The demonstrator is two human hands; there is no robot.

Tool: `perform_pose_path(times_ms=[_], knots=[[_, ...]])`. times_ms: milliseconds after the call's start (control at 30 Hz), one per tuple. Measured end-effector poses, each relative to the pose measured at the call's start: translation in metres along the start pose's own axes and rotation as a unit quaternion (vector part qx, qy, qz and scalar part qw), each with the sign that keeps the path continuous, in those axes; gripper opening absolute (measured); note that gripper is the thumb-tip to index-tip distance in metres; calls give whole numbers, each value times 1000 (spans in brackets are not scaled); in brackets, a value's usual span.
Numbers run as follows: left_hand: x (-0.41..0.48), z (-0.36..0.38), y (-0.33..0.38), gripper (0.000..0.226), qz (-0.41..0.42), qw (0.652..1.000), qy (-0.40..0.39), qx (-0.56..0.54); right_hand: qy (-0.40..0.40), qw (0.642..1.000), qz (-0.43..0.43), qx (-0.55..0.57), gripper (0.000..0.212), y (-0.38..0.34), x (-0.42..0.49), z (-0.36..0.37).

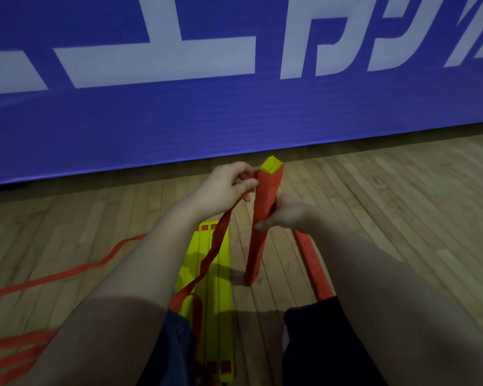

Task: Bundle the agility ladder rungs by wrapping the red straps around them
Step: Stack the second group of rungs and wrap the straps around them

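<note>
A bundle of yellow rungs (272, 164) stands upright on the wooden floor, wound along most of its length in red strap (265, 201), with only its yellow top end showing. My right hand (286, 214) grips the bundle at mid-height. My left hand (229, 186) pinches the loose red strap right beside the bundle's top. From that hand the strap (215, 252) runs down and left toward my knees. Several more yellow rungs (218, 277) lie flat on the floor between my arms.
A blue banner (234, 121) with large white letters stands close behind the bundle. Loose red straps (67, 273) trail over the floor at the left, and another red-wrapped length (313, 263) lies at the right. My dark-clad knees (318, 344) fill the bottom of the view.
</note>
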State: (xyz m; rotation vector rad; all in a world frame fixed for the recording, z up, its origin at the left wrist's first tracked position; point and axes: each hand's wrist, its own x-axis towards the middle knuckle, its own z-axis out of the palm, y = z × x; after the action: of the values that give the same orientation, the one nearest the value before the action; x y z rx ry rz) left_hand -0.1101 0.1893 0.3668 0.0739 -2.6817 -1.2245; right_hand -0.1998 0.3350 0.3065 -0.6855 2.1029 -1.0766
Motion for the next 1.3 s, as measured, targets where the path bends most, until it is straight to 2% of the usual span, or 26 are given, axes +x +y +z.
perform_pose_path(times_ms=[133,267,367,467,533,700,867,933,1067,1200,1300], knots=[[-1,-11,1,9,-36,999,5,-26,60,997,-39,-30,36,-3,3,6],[-8,-36,7,29,-99,985,-34,-134,153,984,-86,-32,36,-19,2,-5],[-12,-48,10,25,-76,981,-68,-167,246,966,-75,6,32,-32,-9,-27],[-14,-46,19,21,-53,976,-34,-206,351,931,-104,5,25,-46,-27,-34],[-14,-39,23,19,-45,971,-19,-233,387,912,-136,10,24,-54,-34,-30],[-18,-28,40,17,-5,981,-2,-196,360,918,-147,74,39,-55,-31,-26],[-17,-26,56,17,-18,982,22,-187,377,916,-141,5,37,-64,-25,-14],[-14,-28,61,22,-47,977,62,-200,347,929,-124,-28,45,-69,-24,-8],[-6,-25,60,50,-79,969,167,-166,304,943,-75,-112,50,-81,-28,-2],[4,-14,48,48,-91,947,279,-132,246,942,-82,-211,95,-80,-29,3],[10,-10,42,49,-118,929,333,-107,247,930,-110,-249,99,-74,-26,12]])
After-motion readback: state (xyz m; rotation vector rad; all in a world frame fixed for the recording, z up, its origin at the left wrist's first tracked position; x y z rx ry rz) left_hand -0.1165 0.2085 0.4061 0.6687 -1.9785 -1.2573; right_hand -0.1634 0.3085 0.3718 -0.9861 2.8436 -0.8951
